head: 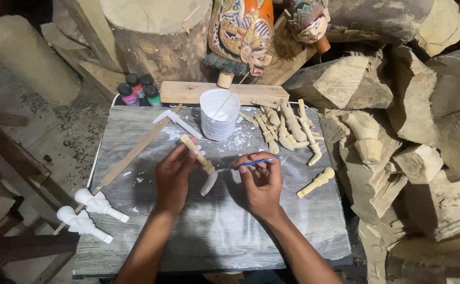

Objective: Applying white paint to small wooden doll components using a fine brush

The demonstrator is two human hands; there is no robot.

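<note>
My left hand (173,173) grips a small carved wooden arm piece (202,164), held slanted over the grey board (230,231); its lower end looks whitened. My right hand (261,181) pinches a thin blue-handled brush (251,163) whose tip touches the piece's middle. A white plastic cup (219,114) with a stick in it stands just beyond the hands, with white paint splashes around it.
Several unpainted carved limbs (287,129) lie at the back right, one more (316,182) to the right. Two white-painted pieces (90,213) sit at the left edge beside a long stick (130,158). Paint bottles (138,89), painted puppet heads (243,31) and rough wood blocks (424,131) surround the board.
</note>
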